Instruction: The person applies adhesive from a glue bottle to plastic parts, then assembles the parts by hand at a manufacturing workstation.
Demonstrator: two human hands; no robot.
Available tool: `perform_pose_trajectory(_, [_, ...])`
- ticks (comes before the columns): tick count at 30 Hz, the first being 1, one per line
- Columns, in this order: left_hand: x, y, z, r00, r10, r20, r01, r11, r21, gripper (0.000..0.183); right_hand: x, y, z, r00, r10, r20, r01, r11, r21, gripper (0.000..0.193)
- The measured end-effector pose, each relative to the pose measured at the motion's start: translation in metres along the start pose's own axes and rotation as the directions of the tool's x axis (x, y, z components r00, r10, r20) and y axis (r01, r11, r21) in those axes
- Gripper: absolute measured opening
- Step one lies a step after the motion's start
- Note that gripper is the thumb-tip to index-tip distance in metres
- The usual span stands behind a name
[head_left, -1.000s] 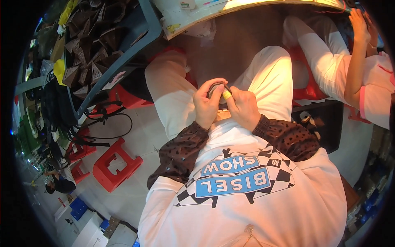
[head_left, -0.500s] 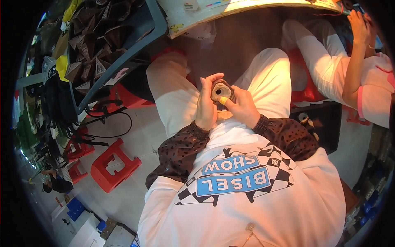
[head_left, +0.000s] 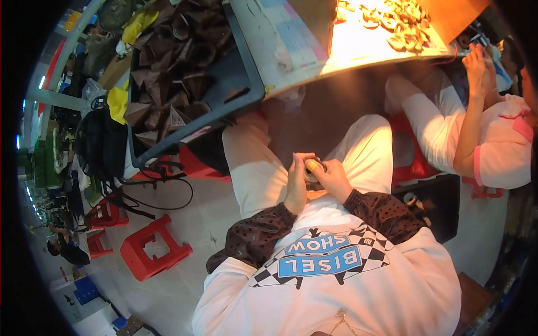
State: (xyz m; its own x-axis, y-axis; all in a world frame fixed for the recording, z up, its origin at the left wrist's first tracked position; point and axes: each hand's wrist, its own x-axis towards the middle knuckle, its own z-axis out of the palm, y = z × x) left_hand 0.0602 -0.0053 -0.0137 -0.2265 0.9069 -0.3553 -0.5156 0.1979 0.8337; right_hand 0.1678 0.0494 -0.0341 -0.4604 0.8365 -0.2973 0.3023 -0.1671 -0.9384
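Note:
Above my lap, my left hand and my right hand are closed together around a small brown faceted piece. Only a little of it shows between the palms, and its beige holed middle is now mostly covered. My right thumb, with a yellow wrap near its tip, presses over the top of the piece. The fingers of my left hand curve round its far side. To the left stands a dark grey tray heaped with similar brown faceted pieces.
A pale table lies ahead, with several curled pieces under a bright light. Red stools stand on the floor at left. A black bin sits at my right. A co-worker sits at far right. Black cables hang below the tray.
The view has tilted up, showing more of the table and tray. My hands have closed further over the brown piece, and my right thumb has moved across its top, covering the hole.

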Motion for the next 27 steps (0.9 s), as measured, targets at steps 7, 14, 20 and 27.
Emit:
perform_pose_trajectory(7, [0.017, 0.029, 0.031, 0.947, 0.053, 0.318, -0.045, 0.998, -0.032, 0.06, -0.045, -0.029, -0.054, 0.989, 0.021, -0.147, -0.004, 0.993, 0.114, 0.03])
perform_pose_trajectory(14, [0.02, 0.07, 0.023, 0.826, 0.473, 0.307, -0.555, 0.777, 0.296, 0.028, -0.151, 0.137, -0.192, 0.402, 0.435, -0.805, -0.14, 0.899, 0.416, 0.025])
perform_pose_trajectory(20, [-0.006, 0.167, 0.003, 0.675, 0.699, 0.237, -0.73, 0.586, 0.352, 0.014, -0.191, 0.187, -0.208, 0.286, 0.706, -0.648, -0.331, 0.707, 0.625, 0.031])
perform_pose_trajectory(27, [0.039, 0.3, -0.052, 0.473, 0.858, 0.201, -0.725, 0.248, 0.643, 0.012, -0.044, 0.026, -0.13, 0.828, -0.065, -0.558, 0.095, 0.995, 0.026, 0.015])
